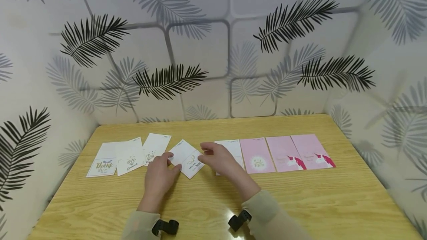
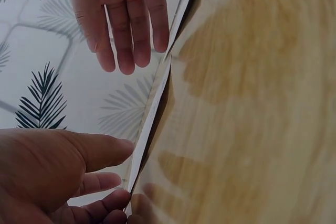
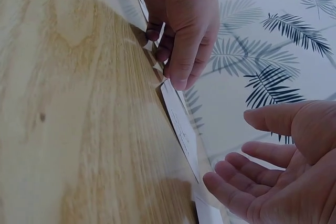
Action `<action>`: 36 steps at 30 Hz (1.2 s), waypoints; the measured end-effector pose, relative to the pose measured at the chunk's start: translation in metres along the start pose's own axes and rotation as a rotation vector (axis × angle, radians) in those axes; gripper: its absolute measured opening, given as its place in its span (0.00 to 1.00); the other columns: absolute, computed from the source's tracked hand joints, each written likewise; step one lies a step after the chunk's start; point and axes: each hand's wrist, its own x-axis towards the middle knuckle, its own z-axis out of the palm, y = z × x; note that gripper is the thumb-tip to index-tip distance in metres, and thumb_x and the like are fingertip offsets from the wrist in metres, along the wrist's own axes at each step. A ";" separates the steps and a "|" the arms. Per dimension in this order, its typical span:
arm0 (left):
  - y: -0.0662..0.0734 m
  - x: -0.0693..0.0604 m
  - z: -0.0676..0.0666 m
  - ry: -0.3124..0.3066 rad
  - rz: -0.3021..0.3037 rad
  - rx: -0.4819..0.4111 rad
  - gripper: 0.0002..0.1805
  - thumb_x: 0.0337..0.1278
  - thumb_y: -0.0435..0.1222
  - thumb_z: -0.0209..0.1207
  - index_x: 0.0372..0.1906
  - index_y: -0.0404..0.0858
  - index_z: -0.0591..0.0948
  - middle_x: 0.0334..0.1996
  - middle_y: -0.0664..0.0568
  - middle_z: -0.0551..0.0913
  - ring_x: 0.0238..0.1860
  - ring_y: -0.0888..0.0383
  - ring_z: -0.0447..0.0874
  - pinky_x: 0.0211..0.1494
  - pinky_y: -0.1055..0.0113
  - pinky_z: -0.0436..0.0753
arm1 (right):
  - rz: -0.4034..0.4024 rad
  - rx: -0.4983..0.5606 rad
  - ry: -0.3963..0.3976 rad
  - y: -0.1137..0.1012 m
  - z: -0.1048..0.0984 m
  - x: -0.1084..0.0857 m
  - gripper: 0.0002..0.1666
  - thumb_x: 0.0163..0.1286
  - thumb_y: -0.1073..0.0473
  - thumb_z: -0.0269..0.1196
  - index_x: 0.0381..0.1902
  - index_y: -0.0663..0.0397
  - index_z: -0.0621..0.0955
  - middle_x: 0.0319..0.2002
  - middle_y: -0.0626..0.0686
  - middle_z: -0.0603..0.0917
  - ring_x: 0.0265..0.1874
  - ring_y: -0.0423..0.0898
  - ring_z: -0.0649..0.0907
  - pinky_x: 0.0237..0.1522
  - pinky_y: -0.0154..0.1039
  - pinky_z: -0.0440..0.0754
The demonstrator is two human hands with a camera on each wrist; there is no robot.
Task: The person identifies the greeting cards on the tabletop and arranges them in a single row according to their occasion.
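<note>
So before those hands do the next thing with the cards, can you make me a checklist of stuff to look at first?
1. Left hand on the turned white card: ok, its fingers are at the card's left corner.
2. Right hand free: ok, it's open and holds nothing.
3. Turned white card lined up with the others: not ok, it sits at an angle with a corner pointing toward the person.
4. Three pink cards in a row: ok, side by side at the right end.
5. Picture on the white card behind the right hand: cannot tell, the hand covers much of it.
</note>
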 end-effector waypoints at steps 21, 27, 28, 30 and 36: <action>0.002 -0.001 0.002 0.008 0.000 0.061 0.26 0.66 0.41 0.75 0.62 0.31 0.85 0.43 0.42 0.84 0.46 0.37 0.81 0.47 0.41 0.80 | -0.034 -0.025 -0.022 0.004 0.007 0.001 0.31 0.80 0.57 0.68 0.76 0.61 0.79 0.71 0.61 0.83 0.69 0.60 0.82 0.69 0.58 0.79; 0.001 0.000 0.002 0.011 0.004 0.069 0.26 0.65 0.41 0.76 0.61 0.31 0.85 0.43 0.41 0.85 0.46 0.37 0.81 0.48 0.40 0.80 | -0.043 -0.024 -0.031 0.004 0.008 0.002 0.31 0.80 0.56 0.69 0.75 0.62 0.80 0.70 0.61 0.83 0.69 0.60 0.83 0.69 0.59 0.79; 0.001 0.000 0.002 0.012 0.004 0.071 0.25 0.65 0.40 0.76 0.61 0.31 0.85 0.43 0.41 0.85 0.46 0.36 0.81 0.48 0.40 0.80 | -0.041 -0.023 -0.032 0.004 0.009 0.002 0.31 0.80 0.56 0.69 0.75 0.62 0.80 0.70 0.61 0.83 0.69 0.60 0.83 0.69 0.59 0.79; 0.000 0.000 0.003 0.014 0.005 0.071 0.25 0.66 0.40 0.76 0.62 0.31 0.85 0.44 0.41 0.85 0.47 0.36 0.81 0.49 0.40 0.80 | -0.038 -0.016 -0.035 0.004 0.009 0.002 0.31 0.80 0.57 0.68 0.76 0.62 0.79 0.70 0.62 0.83 0.69 0.60 0.82 0.69 0.59 0.79; 0.000 0.000 0.003 0.013 0.009 0.066 0.25 0.66 0.41 0.76 0.62 0.31 0.85 0.45 0.40 0.85 0.47 0.36 0.81 0.49 0.40 0.79 | -0.037 -0.006 -0.037 0.003 0.010 0.001 0.31 0.80 0.58 0.69 0.75 0.64 0.79 0.70 0.63 0.83 0.68 0.61 0.83 0.68 0.59 0.79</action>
